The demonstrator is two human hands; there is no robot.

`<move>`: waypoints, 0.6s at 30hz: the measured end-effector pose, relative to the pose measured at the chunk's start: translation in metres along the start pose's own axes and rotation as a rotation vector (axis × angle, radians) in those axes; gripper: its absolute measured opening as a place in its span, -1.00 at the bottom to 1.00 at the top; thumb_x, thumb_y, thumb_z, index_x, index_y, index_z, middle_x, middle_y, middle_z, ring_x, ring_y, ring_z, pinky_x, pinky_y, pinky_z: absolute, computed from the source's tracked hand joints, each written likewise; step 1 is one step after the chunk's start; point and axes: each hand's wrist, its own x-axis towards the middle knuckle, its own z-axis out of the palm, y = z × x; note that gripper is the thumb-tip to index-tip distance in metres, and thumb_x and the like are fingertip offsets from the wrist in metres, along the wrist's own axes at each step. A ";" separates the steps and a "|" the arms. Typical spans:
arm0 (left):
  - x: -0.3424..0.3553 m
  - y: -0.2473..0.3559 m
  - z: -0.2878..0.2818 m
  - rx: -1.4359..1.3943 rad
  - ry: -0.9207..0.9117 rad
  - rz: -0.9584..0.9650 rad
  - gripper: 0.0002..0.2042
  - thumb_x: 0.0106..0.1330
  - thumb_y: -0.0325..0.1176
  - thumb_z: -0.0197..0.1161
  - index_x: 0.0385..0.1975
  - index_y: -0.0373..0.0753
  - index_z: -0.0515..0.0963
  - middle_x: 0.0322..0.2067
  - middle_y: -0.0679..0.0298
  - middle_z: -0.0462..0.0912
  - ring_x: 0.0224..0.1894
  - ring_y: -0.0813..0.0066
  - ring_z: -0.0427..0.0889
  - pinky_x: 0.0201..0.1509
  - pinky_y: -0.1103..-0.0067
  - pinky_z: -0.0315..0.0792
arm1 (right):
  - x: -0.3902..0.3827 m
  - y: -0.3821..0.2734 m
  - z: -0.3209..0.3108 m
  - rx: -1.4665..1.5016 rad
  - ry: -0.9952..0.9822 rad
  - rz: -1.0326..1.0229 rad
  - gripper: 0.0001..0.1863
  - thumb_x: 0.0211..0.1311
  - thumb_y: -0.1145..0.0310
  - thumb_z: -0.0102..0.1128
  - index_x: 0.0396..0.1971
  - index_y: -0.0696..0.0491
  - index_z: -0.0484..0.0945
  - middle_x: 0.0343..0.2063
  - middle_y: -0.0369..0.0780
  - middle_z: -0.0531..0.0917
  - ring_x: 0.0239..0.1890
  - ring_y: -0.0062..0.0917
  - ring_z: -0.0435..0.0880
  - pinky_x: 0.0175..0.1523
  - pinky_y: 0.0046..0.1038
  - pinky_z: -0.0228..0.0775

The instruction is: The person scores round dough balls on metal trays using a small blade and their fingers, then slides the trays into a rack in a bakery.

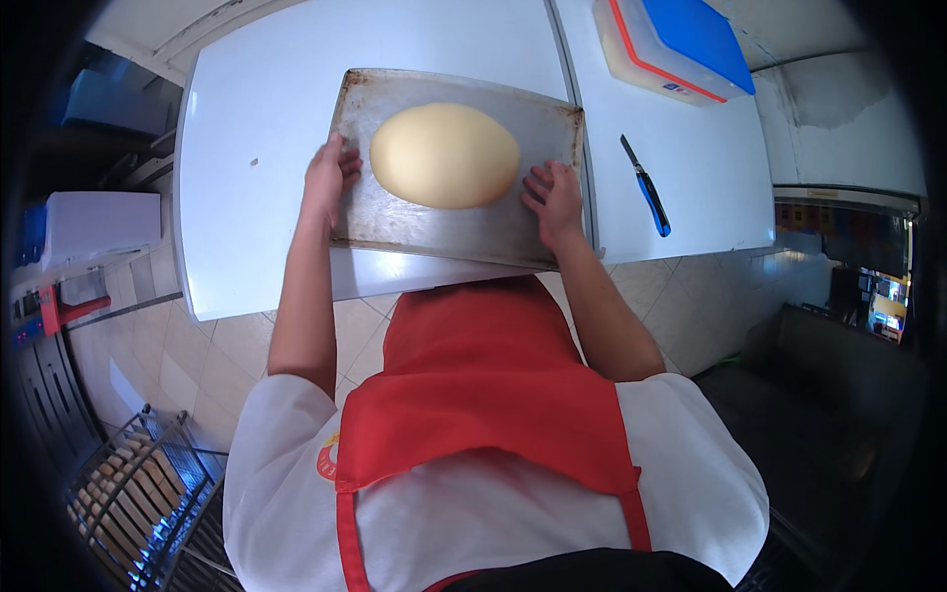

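Observation:
A large smooth oval of pale yellow dough (444, 156) lies on a worn metal baking tray (395, 232) with brownish stains at its rim. The tray rests slightly askew on the white table, close to the near edge. My left hand (330, 180) is over the tray's left rim, its fingers apart and pointing in toward the dough. Over the tray's right side is my right hand (556, 200), fingers spread and a little bent, just inside the rim. A narrow gap separates both hands from the dough, and neither is wrapped around anything visible.
On the adjoining white table at right lie a blue and black utility knife (646, 187) and a plastic container (681, 49) with a blue lid. A seam runs between the tables. A wire rack (133, 493) stands at lower left, and a dark bench-like object (809, 405) at right.

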 end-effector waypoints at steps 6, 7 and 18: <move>-0.036 -0.019 0.024 -0.260 0.068 -0.043 -0.39 0.62 0.00 -0.04 0.43 -0.39 0.26 0.26 -0.03 0.50 0.31 0.17 0.49 0.42 0.35 0.35 | 0.004 0.009 0.006 0.039 -0.235 0.032 -0.35 0.56 -0.04 -0.05 0.40 0.13 0.22 0.24 -0.01 0.47 0.22 -0.18 0.52 0.27 -0.09 0.43; -0.042 -0.024 0.020 -0.235 0.164 0.035 -0.40 0.62 -0.02 -0.02 0.42 -0.39 0.27 0.27 -0.03 0.49 0.31 0.17 0.48 0.43 0.36 0.35 | 0.013 0.003 -0.020 -0.159 -0.206 -0.117 -0.40 0.54 0.03 0.01 0.36 0.15 0.28 0.21 -0.03 0.50 0.19 -0.21 0.55 0.26 -0.14 0.44; -0.179 -0.102 0.176 0.703 0.356 0.847 -0.79 0.15 -0.39 0.41 -0.27 -0.25 0.57 -0.32 0.07 0.56 -0.17 0.00 0.53 -0.03 0.23 0.41 | 0.075 -0.054 -0.300 -1.358 -0.023 -0.800 -0.37 0.23 0.42 0.25 0.32 0.21 0.37 0.05 0.03 0.52 0.05 -0.13 0.53 0.19 -0.15 0.39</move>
